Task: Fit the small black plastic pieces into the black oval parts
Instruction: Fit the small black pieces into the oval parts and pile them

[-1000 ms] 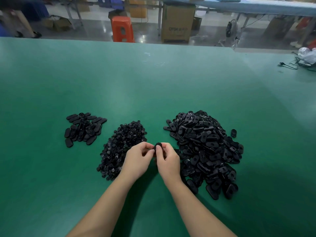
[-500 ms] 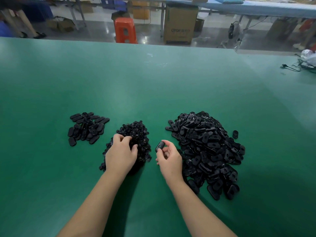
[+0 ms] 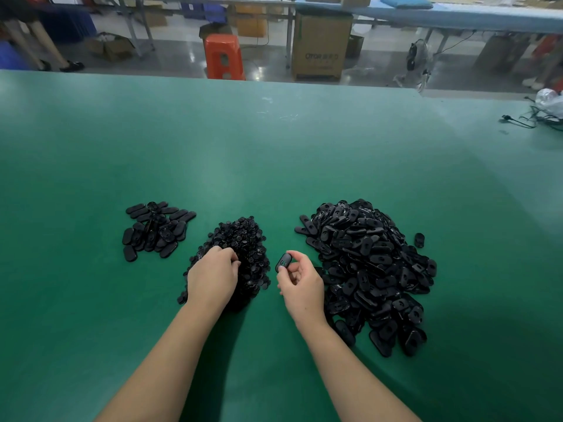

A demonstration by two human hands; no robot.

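**Pick one small piece, then seat it square**

Your right hand [image 3: 300, 280] pinches one oval part [image 3: 283, 261] above the counter [image 3: 274, 166], hole up. Your left hand [image 3: 213, 274] curls into the heap of small pieces [image 3: 243, 239]; whether it grips one, I cannot tell. Take a single piece, align it, press evenly.
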